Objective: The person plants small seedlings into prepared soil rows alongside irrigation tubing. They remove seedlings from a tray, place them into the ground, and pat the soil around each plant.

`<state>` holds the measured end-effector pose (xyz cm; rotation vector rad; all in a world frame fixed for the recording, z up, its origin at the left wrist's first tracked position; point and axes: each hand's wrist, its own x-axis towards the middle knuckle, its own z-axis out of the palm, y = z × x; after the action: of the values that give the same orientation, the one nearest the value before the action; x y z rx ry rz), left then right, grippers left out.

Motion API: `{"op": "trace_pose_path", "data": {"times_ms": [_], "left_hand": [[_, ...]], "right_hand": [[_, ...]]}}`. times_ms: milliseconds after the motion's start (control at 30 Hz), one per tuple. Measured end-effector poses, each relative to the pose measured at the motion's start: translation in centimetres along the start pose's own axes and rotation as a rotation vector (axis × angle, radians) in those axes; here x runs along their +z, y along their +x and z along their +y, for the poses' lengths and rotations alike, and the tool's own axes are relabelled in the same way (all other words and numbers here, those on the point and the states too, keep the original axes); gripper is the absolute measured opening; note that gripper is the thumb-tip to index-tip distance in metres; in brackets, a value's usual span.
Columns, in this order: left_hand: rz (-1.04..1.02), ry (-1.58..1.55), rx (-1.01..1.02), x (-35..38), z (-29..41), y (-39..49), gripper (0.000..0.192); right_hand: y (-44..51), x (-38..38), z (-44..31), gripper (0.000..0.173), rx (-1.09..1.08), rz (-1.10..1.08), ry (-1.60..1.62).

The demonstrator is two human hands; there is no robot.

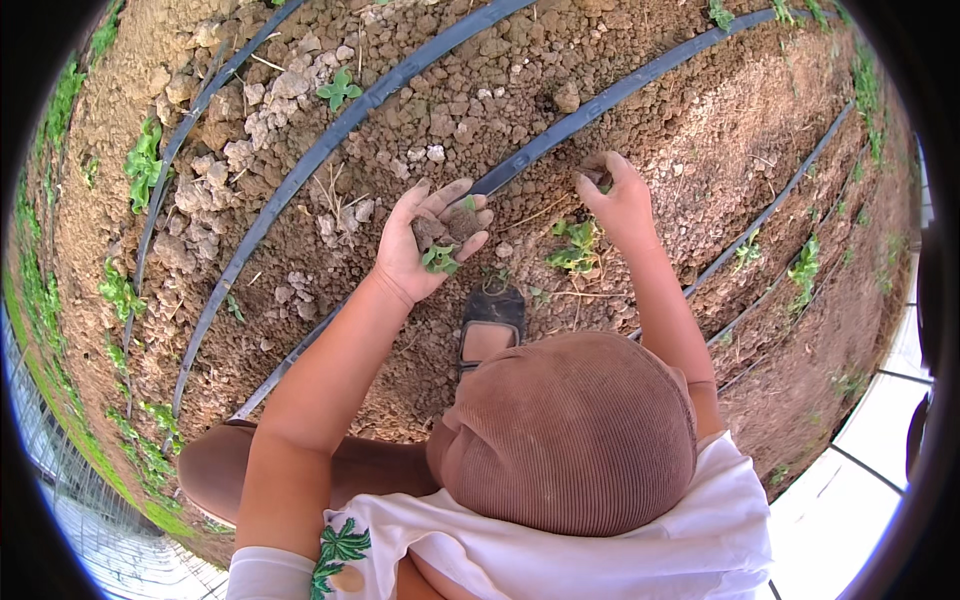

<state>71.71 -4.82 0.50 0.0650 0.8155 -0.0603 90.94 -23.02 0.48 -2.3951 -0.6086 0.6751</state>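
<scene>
My left hand [412,244] is turned palm up, fingers loosely curled. In it rest several leafy green seedlings [440,259] with brown clods of soil [461,223] at their roots. Off to the right, my right hand [622,199] is bent over the ground, thumb and fingers around a small dark soil clod [598,177]. A bit of green shows beside that clod, and my fingers hide the rest. Just left of my right wrist, a small clump of green leaves [576,246] lies on the soil, some of them yellowing.
Black drip tapes [300,176] run in curved lines across the cloddy brown soil [465,105]; one drip tape [592,111] passes between my hands. Young leafy plants [144,161] stand along them. My dark shoe [493,311] is planted below my hands, near my brown-clad knee [570,435].
</scene>
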Motion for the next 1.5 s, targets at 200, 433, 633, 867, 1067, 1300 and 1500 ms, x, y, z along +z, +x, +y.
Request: {"op": "trace_pose_path", "data": {"times_ms": [200, 433, 633, 867, 1067, 1300, 1500], "left_hand": [[-0.019, 0.007, -0.012, -1.1, -0.2, -0.6, 0.053], [-0.046, 0.048, -0.013, -1.5, -0.3, -0.5, 0.056], [-0.045, 0.086, -0.031, -1.4, -0.5, -0.6, 0.056], [-0.033, 0.097, -0.028, -1.9, -0.4, -0.7, 0.056], [-0.044, 0.109, -0.039, -1.6, -0.7, -0.6, 0.056], [-0.047, 0.114, -0.036, -1.5, -0.7, -0.4, 0.061], [-0.048, 0.121, -0.051, -1.6, -0.9, -0.3, 0.063]], "right_hand": [[1.7, 1.7, -0.4, 0.048, -0.309, 0.111, -0.510], [1.5, 1.8, 1.0, 0.046, -0.417, 0.252, -0.461], [1.6, 2.5, 0.6, 0.041, -0.368, 0.229, -0.519], [2.2, 2.8, 1.1, 0.032, -0.366, 0.252, -0.524], [2.5, 2.9, 0.5, 0.021, -0.357, 0.231, -0.549], [2.4, 3.4, 0.8, 0.021, -0.418, 0.308, -0.542], [2.2, 4.4, 0.6, 0.016, -0.401, 0.341, -0.572]]}}
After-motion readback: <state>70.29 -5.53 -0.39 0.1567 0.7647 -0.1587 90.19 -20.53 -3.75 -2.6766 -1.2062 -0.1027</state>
